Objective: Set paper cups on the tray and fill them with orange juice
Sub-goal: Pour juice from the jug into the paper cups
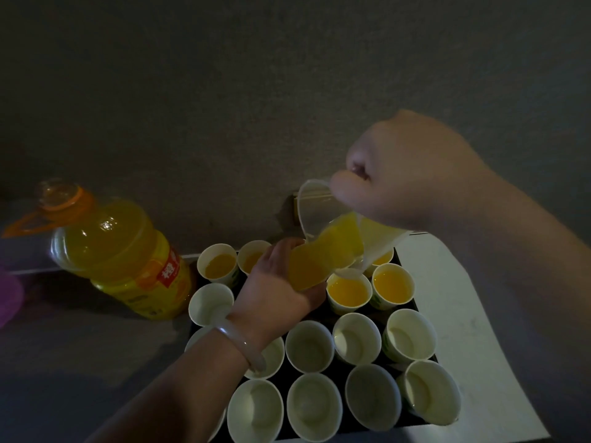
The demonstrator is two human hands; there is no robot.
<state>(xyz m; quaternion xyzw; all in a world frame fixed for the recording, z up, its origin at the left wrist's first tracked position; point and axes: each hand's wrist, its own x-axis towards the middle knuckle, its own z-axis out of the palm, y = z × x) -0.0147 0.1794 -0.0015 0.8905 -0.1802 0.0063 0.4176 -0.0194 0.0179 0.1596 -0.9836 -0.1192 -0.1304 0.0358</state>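
Right hand (406,174) grip closed on clear pitcher (316,206), tilted, orange juice (339,241) inside; left hand (278,282) grip unclear.

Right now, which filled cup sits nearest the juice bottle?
The far-left cup of the tray's back row. The other filled cups stand farther right, and the cup in front of it is empty.

White paper cups (309,346) upright on black tray (284,433): back ones w/ orange juice (348,290), front empty.
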